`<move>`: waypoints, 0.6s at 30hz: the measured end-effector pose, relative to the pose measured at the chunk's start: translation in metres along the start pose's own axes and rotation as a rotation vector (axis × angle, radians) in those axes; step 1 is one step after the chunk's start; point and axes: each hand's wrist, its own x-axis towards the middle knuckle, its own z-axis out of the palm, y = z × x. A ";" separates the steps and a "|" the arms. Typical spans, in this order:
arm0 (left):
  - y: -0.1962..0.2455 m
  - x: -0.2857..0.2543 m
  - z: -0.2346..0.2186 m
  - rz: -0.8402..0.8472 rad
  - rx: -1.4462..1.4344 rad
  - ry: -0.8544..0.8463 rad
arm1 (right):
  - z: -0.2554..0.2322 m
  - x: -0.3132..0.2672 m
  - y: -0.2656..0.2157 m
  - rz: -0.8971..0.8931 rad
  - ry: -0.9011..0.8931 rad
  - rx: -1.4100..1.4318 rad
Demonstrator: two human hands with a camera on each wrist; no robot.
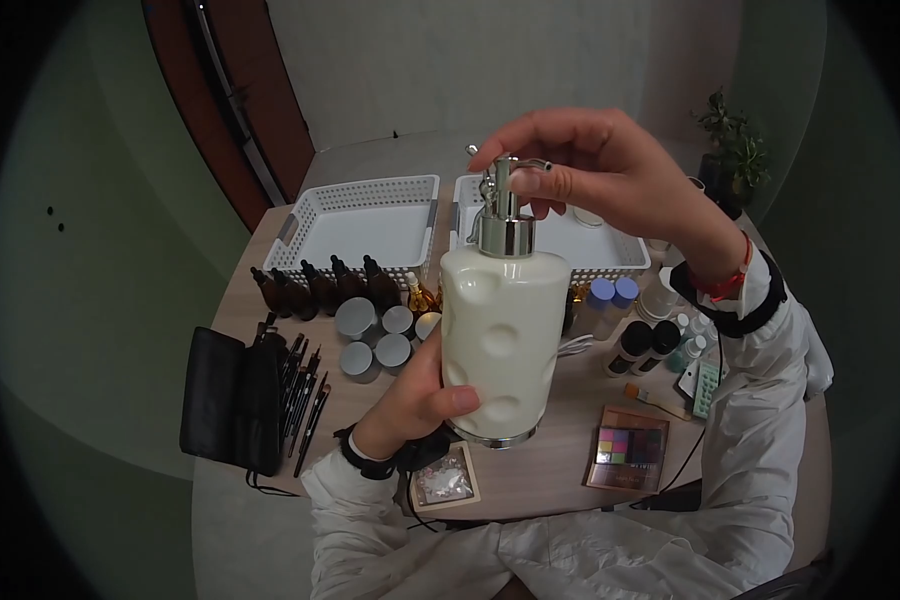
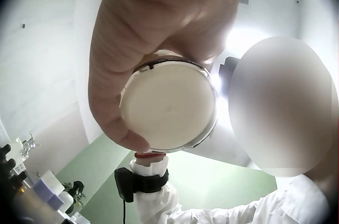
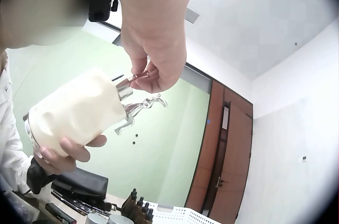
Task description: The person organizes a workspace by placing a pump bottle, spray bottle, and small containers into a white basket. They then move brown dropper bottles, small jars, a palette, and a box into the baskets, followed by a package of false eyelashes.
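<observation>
A cream-white pump bottle (image 1: 505,340) with round dimples is held up above the table. My left hand (image 1: 425,398) grips it low down, thumb across the front; in the left wrist view its fingers curl round the pale round base (image 2: 169,107). At the top, my right hand (image 1: 595,170) pinches the silver pump head (image 1: 508,190) between thumb and fingers. A small silver figure (image 3: 142,108) stands out from the bottle's neck in the right wrist view.
Two white perforated baskets (image 1: 360,235) stand at the back. Brown dropper bottles (image 1: 320,290), grey-lidded jars (image 1: 358,318) and a black brush case (image 1: 235,400) with brushes lie left. On the right are an eyeshadow palette (image 1: 627,450), black-capped bottles (image 1: 630,347) and lilac-capped bottles (image 1: 602,292).
</observation>
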 end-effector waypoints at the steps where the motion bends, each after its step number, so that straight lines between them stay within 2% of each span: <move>1: 0.002 0.000 0.001 0.001 0.003 0.003 | 0.000 0.000 0.000 -0.001 -0.001 0.002; 4: 0.010 -0.001 0.006 0.047 0.018 -0.032 | 0.000 0.000 0.003 -0.013 -0.006 0.042; 6: 0.014 0.003 0.016 0.128 0.242 0.114 | -0.003 -0.001 0.001 -0.010 -0.044 0.016; 7: 0.013 0.005 0.018 0.130 0.242 0.114 | -0.004 -0.001 0.000 -0.007 -0.082 -0.009; 9: 0.012 0.007 0.019 0.232 0.580 0.272 | -0.004 -0.002 0.003 -0.053 -0.091 0.027; 10: 0.009 0.009 0.017 0.234 0.580 0.273 | -0.004 -0.002 0.005 -0.098 -0.101 0.065; 12: 0.004 0.013 0.011 0.350 0.725 0.409 | -0.005 -0.005 0.006 -0.100 -0.111 0.086; 14: 0.004 0.013 0.010 0.377 0.809 0.457 | -0.005 -0.007 0.005 -0.102 -0.119 0.106; 16: 0.004 0.013 0.010 0.403 0.892 0.504 | -0.004 -0.008 0.002 -0.133 -0.118 -0.031; 18: 0.002 0.014 0.008 0.466 0.950 0.532 | -0.004 -0.009 -0.002 -0.091 -0.106 -0.031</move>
